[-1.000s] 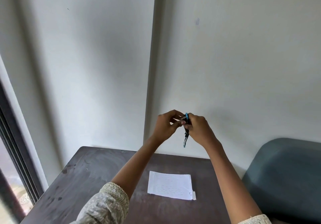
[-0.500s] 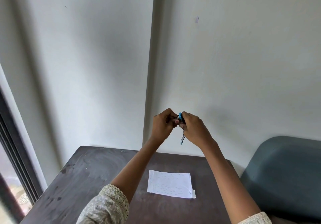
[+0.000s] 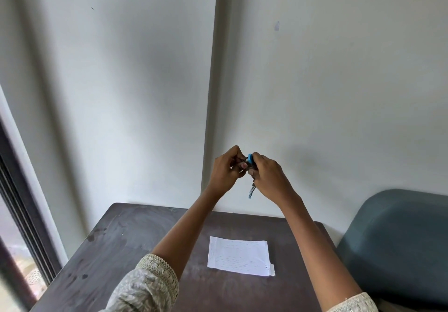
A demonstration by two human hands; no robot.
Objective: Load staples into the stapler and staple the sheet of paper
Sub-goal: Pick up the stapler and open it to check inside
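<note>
A small blue and black stapler is held up in the air in front of the wall, above the table. My right hand grips its body, and a thin blue-tipped part hangs down below the hand. My left hand meets it from the left, its fingertips pinched at the stapler's top; whether they hold staples is too small to tell. A white sheet of paper with faint printed lines lies flat on the dark table, below and between my forearms.
A grey-blue chair back stands close to the table's right edge. A dark window frame runs down the left side. The white wall with a vertical corner ridge is right behind the table.
Both hands, still joined at the stapler, have drifted slightly left and a little up. The paper has not moved.
</note>
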